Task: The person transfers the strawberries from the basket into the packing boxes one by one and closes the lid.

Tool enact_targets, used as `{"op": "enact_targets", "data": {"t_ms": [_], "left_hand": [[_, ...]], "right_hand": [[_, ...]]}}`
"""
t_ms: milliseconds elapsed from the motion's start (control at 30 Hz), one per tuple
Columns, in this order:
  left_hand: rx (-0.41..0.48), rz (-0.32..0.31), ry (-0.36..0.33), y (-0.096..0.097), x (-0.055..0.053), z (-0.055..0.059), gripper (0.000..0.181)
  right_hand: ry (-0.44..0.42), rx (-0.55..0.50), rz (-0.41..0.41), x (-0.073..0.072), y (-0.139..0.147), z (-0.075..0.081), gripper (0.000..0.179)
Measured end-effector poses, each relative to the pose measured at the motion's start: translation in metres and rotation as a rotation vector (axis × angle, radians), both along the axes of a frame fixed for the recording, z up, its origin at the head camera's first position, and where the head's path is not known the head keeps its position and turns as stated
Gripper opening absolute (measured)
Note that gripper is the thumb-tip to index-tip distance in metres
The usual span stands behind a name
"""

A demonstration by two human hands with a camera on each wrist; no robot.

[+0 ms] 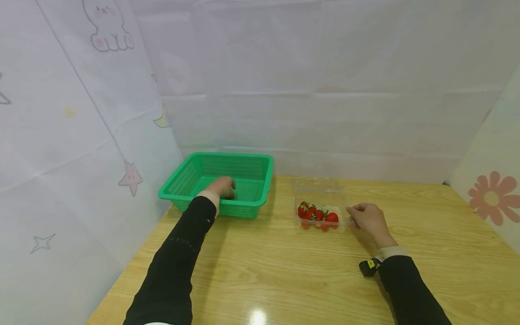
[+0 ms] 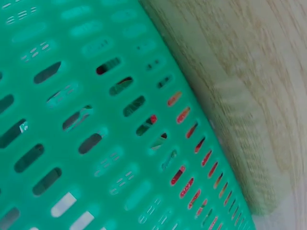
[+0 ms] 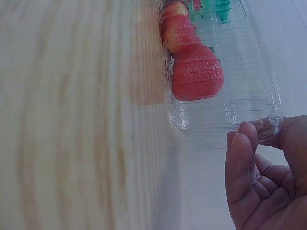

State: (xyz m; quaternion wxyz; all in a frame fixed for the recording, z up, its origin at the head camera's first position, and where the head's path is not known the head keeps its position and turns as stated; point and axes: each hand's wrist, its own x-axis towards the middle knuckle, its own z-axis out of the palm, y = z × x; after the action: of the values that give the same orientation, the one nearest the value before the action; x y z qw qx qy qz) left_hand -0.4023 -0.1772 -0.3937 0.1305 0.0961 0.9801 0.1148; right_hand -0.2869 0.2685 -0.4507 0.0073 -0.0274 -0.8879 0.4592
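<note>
My left hand [image 1: 222, 185] reaches over the near wall into a green plastic basket [image 1: 266, 180], its fingers bent downward. Something red shows just below the fingers; I cannot tell whether they grip it. Through the slots of the basket wall [image 2: 110, 143] in the left wrist view, red strawberry flesh [image 2: 183, 115] and green leaves show. My right hand [image 1: 369, 220] pinches the right edge of a clear plastic clamshell box [image 3: 240, 105] between thumb and fingers. Several red strawberries [image 1: 319, 215] with green caps sit inside, and the lid [image 1: 317, 185] stands raised at the back.
Both containers stand on a light wooden table [image 1: 276, 266], the basket at the back left and the box to its right. White printed sheets [image 1: 325, 90] hang behind the table and along both sides. A small black device [image 1: 369, 267] is strapped to the right wrist.
</note>
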Motion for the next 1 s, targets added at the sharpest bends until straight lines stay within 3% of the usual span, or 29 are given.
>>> {"op": "enact_targets", "data": {"t_ms": [433,667,1000], "left_hand": [[-0.076,-0.076,-0.095,-0.001,-0.003,-0.01,0.03],[-0.078,-0.06,-0.117,-0.001,-0.002,-0.011,0.025],[-0.06,-0.038,-0.089,0.0,-0.005,-0.012,0.02]], "right_hand": [[0.003,-0.008,-0.004,0.001,-0.001,0.002,0.043],[-0.001,0.007,0.0,0.001,-0.001,0.001,0.045],[0.004,0.004,-0.003,0.001,0.0,0.001,0.042]]}}
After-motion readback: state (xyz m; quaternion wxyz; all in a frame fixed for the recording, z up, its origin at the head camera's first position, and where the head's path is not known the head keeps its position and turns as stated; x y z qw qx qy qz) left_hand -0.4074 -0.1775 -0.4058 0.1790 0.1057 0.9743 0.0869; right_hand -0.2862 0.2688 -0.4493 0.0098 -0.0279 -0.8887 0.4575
